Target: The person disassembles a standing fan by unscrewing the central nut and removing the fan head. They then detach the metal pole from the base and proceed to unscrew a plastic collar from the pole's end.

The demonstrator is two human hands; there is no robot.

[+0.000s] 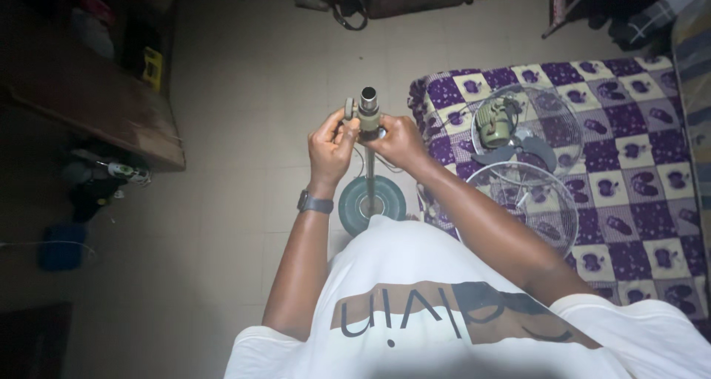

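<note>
Head view: both hands (366, 138) grip fan stand pole's top (368, 112).

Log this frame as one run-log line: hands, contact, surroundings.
left hand: on side knob | right hand: grips pole top | fan stand: upright, round base on floor | fan guards, motor: on bed

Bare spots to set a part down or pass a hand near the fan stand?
Bare floor lies between the dark bench and the stand pole. The bed's far edge past the fan head is free. Crowded: both grilles fill the near bedspread; left hand and right hand surround the pole's top.
</note>
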